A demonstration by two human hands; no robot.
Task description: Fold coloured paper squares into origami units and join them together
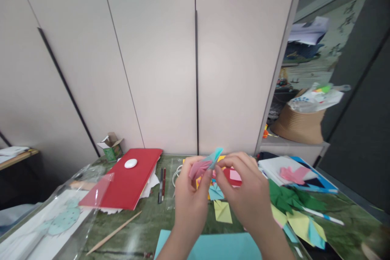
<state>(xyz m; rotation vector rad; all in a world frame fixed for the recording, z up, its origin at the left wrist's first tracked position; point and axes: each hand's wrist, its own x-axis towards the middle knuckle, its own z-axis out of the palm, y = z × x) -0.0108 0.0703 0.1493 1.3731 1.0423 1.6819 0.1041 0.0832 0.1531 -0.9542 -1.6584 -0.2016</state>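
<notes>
Above the table, my left hand (193, 191) grips a folded paper piece (199, 167), pink with a light-blue pointed end, between thumb and fingers. My right hand (245, 183) pinches at the blue end from the other side, thumb and index fingertips close together. Fingers hide part of the fold. Behind and below the hands lie a light-blue folded paper (216, 191) and a pale-yellow folded paper (223, 212). A large light-blue sheet (225, 245) lies under my forearms.
Left are a red folder (128, 178) with a white round object (131, 163), a wooden stick (114, 232), pens (162, 185) and a plastic sleeve (61, 219). Right are green paper leaves (292, 199), a pink paper flower (294, 174) and a blue-white marker (323, 216). Cabinet doors (152, 57) stand behind.
</notes>
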